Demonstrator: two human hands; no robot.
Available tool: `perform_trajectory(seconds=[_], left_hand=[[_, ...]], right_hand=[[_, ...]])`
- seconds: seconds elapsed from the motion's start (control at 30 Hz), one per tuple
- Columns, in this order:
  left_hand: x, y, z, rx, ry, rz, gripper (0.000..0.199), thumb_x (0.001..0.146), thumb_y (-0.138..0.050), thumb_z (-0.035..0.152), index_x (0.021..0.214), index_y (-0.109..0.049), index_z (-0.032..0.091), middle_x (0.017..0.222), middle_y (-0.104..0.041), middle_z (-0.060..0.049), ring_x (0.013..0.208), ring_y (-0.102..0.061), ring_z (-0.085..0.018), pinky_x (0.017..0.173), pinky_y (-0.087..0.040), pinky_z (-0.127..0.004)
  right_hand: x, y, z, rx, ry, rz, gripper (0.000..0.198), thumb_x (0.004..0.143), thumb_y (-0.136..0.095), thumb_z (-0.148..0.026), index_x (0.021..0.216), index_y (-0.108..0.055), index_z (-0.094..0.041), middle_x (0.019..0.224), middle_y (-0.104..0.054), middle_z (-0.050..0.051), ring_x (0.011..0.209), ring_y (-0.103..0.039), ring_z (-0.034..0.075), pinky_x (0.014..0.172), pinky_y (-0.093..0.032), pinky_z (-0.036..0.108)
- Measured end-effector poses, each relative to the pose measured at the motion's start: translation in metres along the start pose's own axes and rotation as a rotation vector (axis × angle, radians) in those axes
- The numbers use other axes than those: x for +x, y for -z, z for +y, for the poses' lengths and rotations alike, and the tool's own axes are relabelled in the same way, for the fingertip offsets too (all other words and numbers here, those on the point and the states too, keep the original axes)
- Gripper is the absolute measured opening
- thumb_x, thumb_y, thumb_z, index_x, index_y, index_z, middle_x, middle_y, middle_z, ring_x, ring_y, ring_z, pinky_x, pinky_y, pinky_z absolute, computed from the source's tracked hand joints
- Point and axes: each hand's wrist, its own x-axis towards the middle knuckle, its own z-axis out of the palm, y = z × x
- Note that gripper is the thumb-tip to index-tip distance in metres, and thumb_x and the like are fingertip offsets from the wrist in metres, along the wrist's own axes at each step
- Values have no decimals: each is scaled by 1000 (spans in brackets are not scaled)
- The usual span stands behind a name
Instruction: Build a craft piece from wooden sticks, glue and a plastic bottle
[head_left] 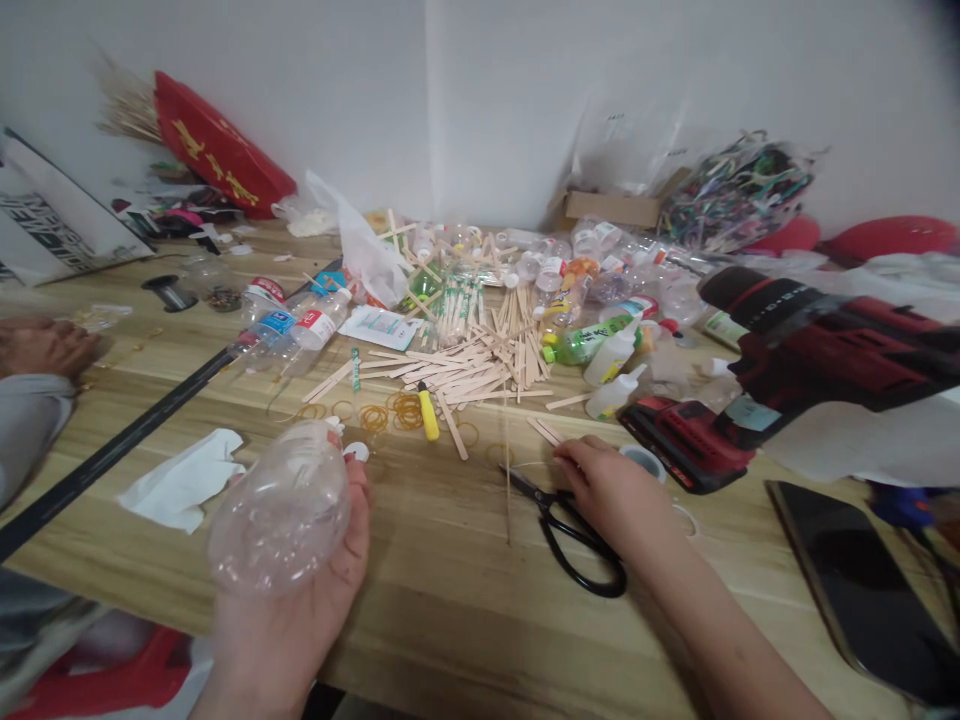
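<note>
A worker's left hand and right hand are both bare, the right with short, rounded fingers, the left with faint creases across the palm and most of its fingers hidden from view. The right forearm, uncovered along its visible length, broadens gradually from a slim wrist, while the left forearm, likewise uncovered, shows only as a short, smooth stretch.

One Drill, Two Squeeze Bottles

One pair of scissors, one phone, one spool and one yellow-handled tool are sharing the table, while wooden sticks, rubber bands and plastic bottles are defying any exact count.
</note>
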Motion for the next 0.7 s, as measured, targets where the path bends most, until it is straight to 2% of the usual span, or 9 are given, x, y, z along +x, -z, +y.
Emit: perform_trajectory(seconds=[0.1,0.17,0.27,0.3,0.33,0.4,0.5,0.6,0.7], left_hand=[[-1,1,-3,77,2,48,50,97,-34,47,123,-63,17,89,-74,-11,76,-74,-22,62,-63,-28],[3,9,-5,132,97,20,46,91,-42,49,109,-70,16,84,-75,-12,70,-73,-22,61,-62,-29],[6,22,-12,171,257,-41,41,80,-58,45,104,-73,16,93,-78,-13,76,-75,-24,70,-62,-33],[6,24,-15,189,343,-32,40,78,-59,44,101,-74,14,91,-78,-14,75,-75,-26,71,-62,-35],[5,24,-19,193,363,10,41,80,-57,45,101,-74,13,90,-78,-15,75,-75,-27,70,-62,-36],[0,23,-27,198,339,121,43,85,-51,48,96,-74,14,81,-78,-12,65,-74,-24,62,-60,-33],[-4,23,-36,275,355,201,43,88,-51,50,96,-72,14,80,-77,-11,64,-73,-22,61,-59,-30],[-3,30,-40,312,317,159,41,86,-58,50,101,-70,14,85,-77,-9,66,-73,-19,64,-58,-27],[-1,38,-42,322,350,83,40,86,-61,49,98,-70,11,84,-77,-10,68,-72,-20,66,-57,-28]], right_hand=[[3,4,-6,-79,62,-29,22,97,-48,-21,89,-68,-19,97,-69,7,87,-67,22,56,-33,27],[6,4,-9,-120,124,-46,20,96,-50,-19,87,-69,-19,97,-69,6,87,-67,21,58,-36,27],[11,2,-12,-180,200,-56,19,94,-52,-17,86,-70,-18,95,-69,8,89,-67,22,66,-42,29],[13,0,-13,-201,220,-53,19,94,-52,-15,87,-70,-16,94,-70,9,90,-67,24,69,-43,30],[15,-1,-13,-222,242,-50,19,93,-52,-14,88,-70,-15,94,-70,11,92,-66,25,72,-44,31],[19,-3,-13,-258,294,-44,19,91,-52,-11,91,-71,-13,94,-70,14,95,-65,27,76,-46,33],[26,-5,-13,-294,390,-55,19,88,-53,-7,95,-71,-11,96,-70,16,96,-65,27,77,-47,33],[34,-5,-13,-309,459,-71,22,87,-52,-5,95,-72,-10,97,-71,17,94,-66,28,73,-48,32],[42,-4,-13,-306,503,-93,23,86,-52,-5,92,-73,-10,94,-72,16,91,-67,27,70,-47,31]])
